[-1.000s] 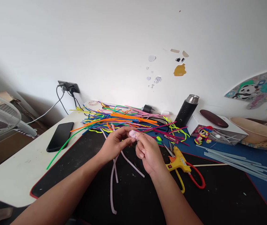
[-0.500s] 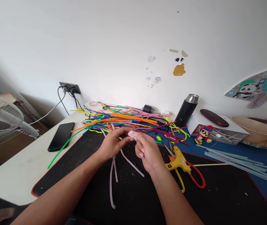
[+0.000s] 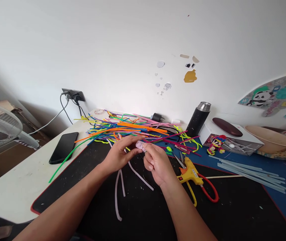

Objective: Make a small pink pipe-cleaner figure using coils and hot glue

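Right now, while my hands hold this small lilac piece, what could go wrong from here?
The lilac piece is small, so it might slip from the left hand and right hand. The yellow glue gun lies across the scissors, so lifting one could drag the other. The loose lilac strips near the left hand might get brushed aside.

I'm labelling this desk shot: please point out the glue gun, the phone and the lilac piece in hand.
Glue gun (image 3: 190,169), head view: its yellow body.
Phone (image 3: 64,148), head view: its dark screen.
Lilac piece (image 3: 139,145), head view: its exposed end.
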The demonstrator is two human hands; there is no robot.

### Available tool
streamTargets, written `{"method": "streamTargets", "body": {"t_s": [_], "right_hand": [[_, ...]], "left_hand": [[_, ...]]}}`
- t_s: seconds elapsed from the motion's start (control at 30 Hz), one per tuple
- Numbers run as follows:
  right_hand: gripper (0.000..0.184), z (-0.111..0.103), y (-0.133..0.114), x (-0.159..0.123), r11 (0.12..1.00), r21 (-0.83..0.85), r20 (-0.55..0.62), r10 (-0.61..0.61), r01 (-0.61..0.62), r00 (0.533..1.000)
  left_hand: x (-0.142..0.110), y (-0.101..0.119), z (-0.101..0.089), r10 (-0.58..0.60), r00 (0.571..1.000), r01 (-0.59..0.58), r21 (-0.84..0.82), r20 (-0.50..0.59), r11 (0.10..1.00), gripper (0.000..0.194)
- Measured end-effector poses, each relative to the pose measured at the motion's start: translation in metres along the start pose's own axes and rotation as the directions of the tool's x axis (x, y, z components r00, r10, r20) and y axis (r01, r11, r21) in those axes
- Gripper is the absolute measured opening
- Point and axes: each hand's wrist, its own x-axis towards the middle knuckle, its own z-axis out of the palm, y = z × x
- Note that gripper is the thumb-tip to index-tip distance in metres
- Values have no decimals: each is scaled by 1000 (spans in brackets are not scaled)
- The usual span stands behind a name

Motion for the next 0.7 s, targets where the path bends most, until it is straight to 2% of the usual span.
{"method": "streamTargets", "body": {"t_s": [0.13, 0.3, 0.4, 0.57, 0.7], "right_hand": [[28, -1, 2, 0, 1000, -18, 21, 5, -4, 1000], [28, -1, 3, 1, 999, -39, 15, -1, 2, 1000], [27, -3, 5, 2, 999, -50, 2, 9, -8, 1000], [28, -6, 8, 5, 998, -63, 9, 13, -12, 1000], [27, -5, 6, 4, 998, -67, -8, 4, -4, 1000]], "left_hand": [[4, 3, -6, 46, 998, -46, -10, 49, 999, 30], [7, 9, -8, 30, 998, -29, -29, 61, 999, 21], [7, 10, -7, -9, 997, 13, -49, 77, 999, 14], [4, 9, -3, -125, 988, 131, -58, 86, 990, 14], [4, 9, -5, -121, 987, 127, -58, 106, 990, 16]]}}
